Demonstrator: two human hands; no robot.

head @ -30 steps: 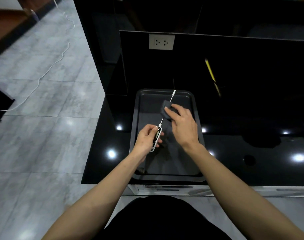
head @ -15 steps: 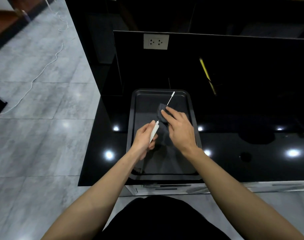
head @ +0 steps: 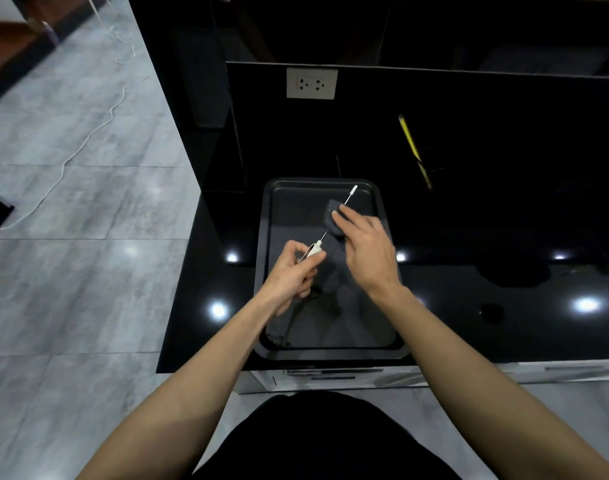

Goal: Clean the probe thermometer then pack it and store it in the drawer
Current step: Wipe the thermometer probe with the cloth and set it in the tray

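One probe thermometer [head: 316, 250], held over one black tray [head: 263, 271] on the glossy black counter [head: 504, 323]. Left hand [head: 289, 275] clenched round the white handle, above tray's mid-left. Thin probe runs up-right toward tray's far-right corner, white tip [head: 353, 189] sticking out past the cloth. One dark cloth [head: 333, 216], wrapped round mid-probe; right hand [head: 367, 251] pinches it, thumb on top, fingers curled round. Beyond the tray: one white wall socket [head: 311, 83] w/ 2 outlets, up-left on the backsplash; one yellow pencil-like stick [head: 414, 150], up-right. One white cable [head: 71, 157] on the grey floor, far left of tray.
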